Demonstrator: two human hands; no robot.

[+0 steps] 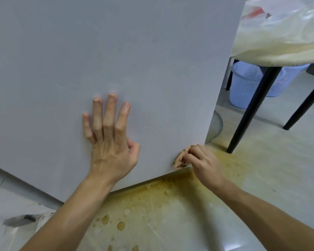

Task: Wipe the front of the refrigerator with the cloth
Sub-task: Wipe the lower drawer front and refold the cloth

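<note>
The grey refrigerator front (98,51) fills most of the view, its bottom edge slanting across the lower half. My left hand (110,142) lies flat against the door with fingers spread and straight. My right hand (201,163) grips a small soiled pinkish cloth (181,157) and holds it against the door's lower right corner. Most of the cloth is hidden under my fingers.
The pale floor (161,214) below the door carries yellow-brown stains and drops. To the right stands a table with black legs (252,109) and a cream plastic cover (279,42). A light-blue perforated basket (245,86) sits under it.
</note>
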